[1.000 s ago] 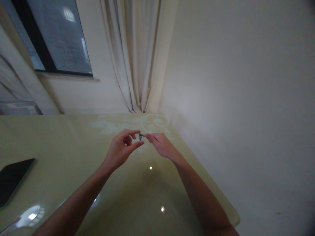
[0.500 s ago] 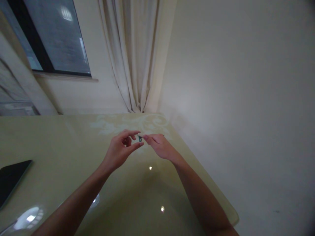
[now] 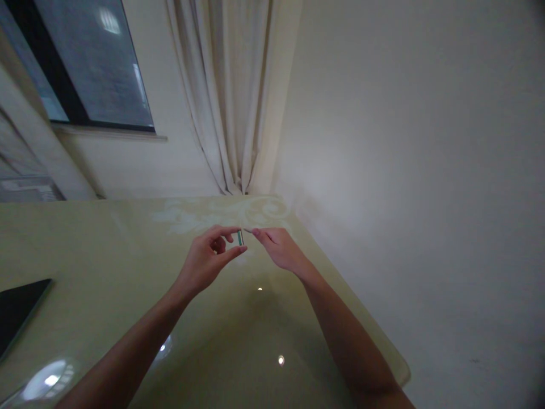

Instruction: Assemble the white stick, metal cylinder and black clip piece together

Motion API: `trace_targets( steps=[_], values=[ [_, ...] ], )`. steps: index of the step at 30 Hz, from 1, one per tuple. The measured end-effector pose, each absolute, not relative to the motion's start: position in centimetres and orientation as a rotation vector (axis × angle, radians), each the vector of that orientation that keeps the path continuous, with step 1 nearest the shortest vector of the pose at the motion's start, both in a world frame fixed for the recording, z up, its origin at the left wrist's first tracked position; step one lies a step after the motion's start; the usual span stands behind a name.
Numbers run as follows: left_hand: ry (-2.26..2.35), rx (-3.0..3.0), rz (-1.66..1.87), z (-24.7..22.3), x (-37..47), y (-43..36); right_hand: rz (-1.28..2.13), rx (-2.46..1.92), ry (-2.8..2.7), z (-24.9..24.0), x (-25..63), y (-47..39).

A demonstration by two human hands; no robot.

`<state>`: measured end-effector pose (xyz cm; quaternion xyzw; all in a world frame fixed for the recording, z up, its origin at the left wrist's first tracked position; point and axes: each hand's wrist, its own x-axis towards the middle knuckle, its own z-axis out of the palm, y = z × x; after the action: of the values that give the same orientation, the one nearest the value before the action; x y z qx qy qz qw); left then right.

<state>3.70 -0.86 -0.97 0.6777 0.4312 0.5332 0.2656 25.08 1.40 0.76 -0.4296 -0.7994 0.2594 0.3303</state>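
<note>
Fingers (image 3: 240, 249) of left hand (image 3: 207, 254) pinch a green piece (image 3: 240, 237); right hand (image 3: 277, 247), gripping a stick (image 3: 248, 230), has edged rightward.

the small piece (image 3: 240, 237) shows green, the tabletop (image 3: 106, 250) yellow-green with pale scrolls, the slab (image 3: 20, 309) black.

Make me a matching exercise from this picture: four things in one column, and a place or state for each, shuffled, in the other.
Things
1. Left hand
2. Right hand
3. Dark flat slab
4. Window

Places and states
A. Lying on the table, cut off by the picture's left edge
B. Holding a small green piece between thumb and finger
C. Beyond the table, at the picture's upper left
D. Holding a thin piece at the fingertips

Pairs: 1-B, 2-D, 3-A, 4-C
</note>
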Motion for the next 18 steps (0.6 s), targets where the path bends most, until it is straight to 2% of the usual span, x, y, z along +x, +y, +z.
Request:
trace_targets(
  steps=[4,18],
  values=[
    [1.160,1.837,1.463,-0.74,3.71,-1.00,0.785,-1.018,-2.125,0.83,25.05,1.30],
    [1.154,1.837,1.452,-0.89,3.78,-0.94,0.712,-1.081,-2.100,1.00,24.98,1.16]
  ],
)
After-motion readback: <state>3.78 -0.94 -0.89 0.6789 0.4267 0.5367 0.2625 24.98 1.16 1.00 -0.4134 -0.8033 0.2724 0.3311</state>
